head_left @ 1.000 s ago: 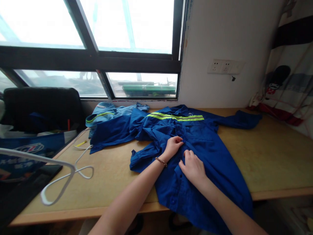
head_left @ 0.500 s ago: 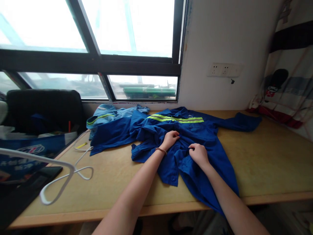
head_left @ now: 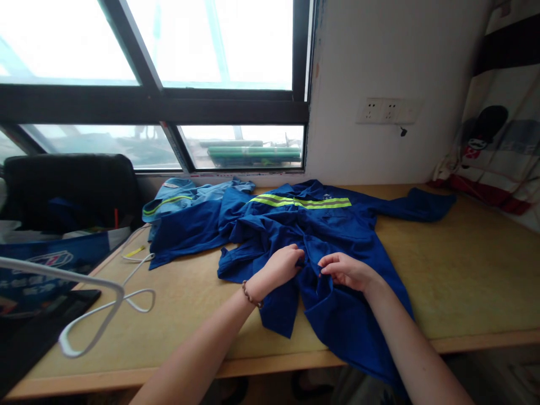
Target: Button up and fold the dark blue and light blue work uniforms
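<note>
The blue work jacket lies spread face-up across the wooden table, its collar toward the wall, one sleeve stretched toward the right and its lower hem hanging over the near edge. Behind the table, a dark-framed window fills the left of the wall. A black chair stands at the table's left end, and a patterned cloth hangs at the far right. A light-blue garment is bunched at the back, touching the jacket's left sleeve. A white hanger juts in from the left, over the table's left part. A yellow reflective stripe runs across the jacket's chest. The left hand is closed, fingers curled around the left front edge near the middle of the jacket. The right hand, just beside it, pinches the opposite front edge between thumb and fingers. A bead bracelet circles the left wrist.
</note>
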Demonstrator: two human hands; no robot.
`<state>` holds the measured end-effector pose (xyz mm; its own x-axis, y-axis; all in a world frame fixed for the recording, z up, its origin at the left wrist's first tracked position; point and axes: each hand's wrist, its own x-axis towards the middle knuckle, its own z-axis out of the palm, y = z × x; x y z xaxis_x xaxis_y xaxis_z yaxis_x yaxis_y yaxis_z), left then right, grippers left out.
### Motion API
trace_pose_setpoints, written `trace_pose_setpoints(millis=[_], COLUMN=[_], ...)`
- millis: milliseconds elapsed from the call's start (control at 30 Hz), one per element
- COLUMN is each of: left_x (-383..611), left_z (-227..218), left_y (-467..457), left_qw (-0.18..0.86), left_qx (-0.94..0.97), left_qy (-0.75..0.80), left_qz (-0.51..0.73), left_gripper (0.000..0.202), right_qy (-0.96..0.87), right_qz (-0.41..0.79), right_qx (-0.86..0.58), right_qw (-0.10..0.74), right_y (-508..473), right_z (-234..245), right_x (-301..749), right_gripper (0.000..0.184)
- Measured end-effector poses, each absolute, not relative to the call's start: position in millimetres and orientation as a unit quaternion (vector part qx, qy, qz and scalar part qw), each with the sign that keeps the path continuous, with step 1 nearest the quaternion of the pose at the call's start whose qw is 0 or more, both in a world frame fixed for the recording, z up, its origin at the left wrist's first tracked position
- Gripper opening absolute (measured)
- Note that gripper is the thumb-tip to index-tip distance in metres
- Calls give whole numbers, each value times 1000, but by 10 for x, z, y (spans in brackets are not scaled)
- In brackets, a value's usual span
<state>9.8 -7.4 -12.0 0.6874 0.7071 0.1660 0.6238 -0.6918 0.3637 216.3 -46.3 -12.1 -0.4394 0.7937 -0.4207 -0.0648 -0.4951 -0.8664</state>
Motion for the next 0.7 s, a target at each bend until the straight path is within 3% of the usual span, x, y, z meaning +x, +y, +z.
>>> trace_pose_setpoints(millis=[100,267,333,400,500,600,700], left_x=[76,-32,-59,-59,-14,41,78], left_z=[-94,-51,-34,-11,60,157,214], left_y=[-85,-20,5,14,-20,-94,-161], left_qw=[142,242,281,337,508,678,755], left_qx=[908,902,890,857,743,603,525], left_qy=[379,351,354,380,411,356,300], left_qz=[112,63,65,86,147,222,254], left_gripper=[6,11,12,13,24,31,30], right_qy=[-473,-539,-511,-460,-400,-393,-403], right_qz=[713,699,726,743,727,723,714], right_qx=[-465,-446,-420,-398,-381,-388,-406], right_qw=[226,149,188,280,408,415,403], right_y=[-471,-505,-510,-500,-470,-453,-458], right_z=[-140,-142,-127,-113,-101,-103,-103], right_x=[2160,2140,2128,2119,2107,2087,2067], right_gripper=[22,20,22,22,19,20,21])
